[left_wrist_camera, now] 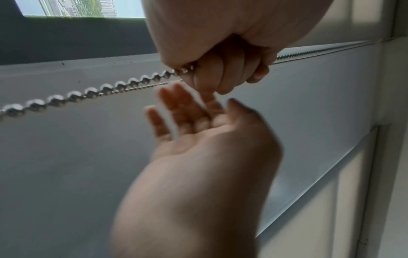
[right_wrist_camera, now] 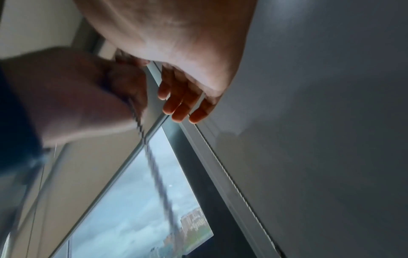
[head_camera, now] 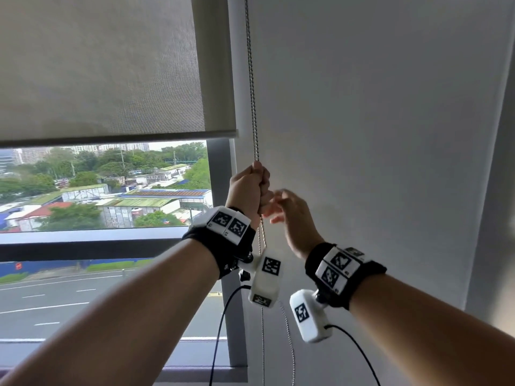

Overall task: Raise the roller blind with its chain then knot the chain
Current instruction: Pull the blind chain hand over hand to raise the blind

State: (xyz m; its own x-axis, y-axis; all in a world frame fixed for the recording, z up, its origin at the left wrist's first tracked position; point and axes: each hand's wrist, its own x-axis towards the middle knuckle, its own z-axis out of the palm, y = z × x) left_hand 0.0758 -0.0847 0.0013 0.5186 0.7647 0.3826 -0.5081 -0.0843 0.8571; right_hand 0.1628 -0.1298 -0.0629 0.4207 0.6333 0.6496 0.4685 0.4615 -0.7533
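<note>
A grey roller blind (head_camera: 106, 65) hangs partly raised, its bottom bar (head_camera: 117, 136) a little above mid-window. A metal bead chain (head_camera: 252, 87) runs down the wall to its right. My left hand (head_camera: 252, 188) grips the chain in a fist; in the left wrist view the chain (left_wrist_camera: 88, 91) leaves the left hand (left_wrist_camera: 220, 73) to the left. My right hand (head_camera: 289, 210) is blurred, just right of the left fist, with fingers (left_wrist_camera: 176, 103) spread and holding nothing. The right wrist view shows the right hand's fingers (right_wrist_camera: 183, 103) straight beside the left hand (right_wrist_camera: 88, 94).
A second, pale blind or wall panel (head_camera: 376, 135) fills the right side. The dark window frame (head_camera: 220, 176) stands between glass and chain. Below the hands two chain strands (head_camera: 289, 338) hang loose, beside black camera cables (head_camera: 223, 319).
</note>
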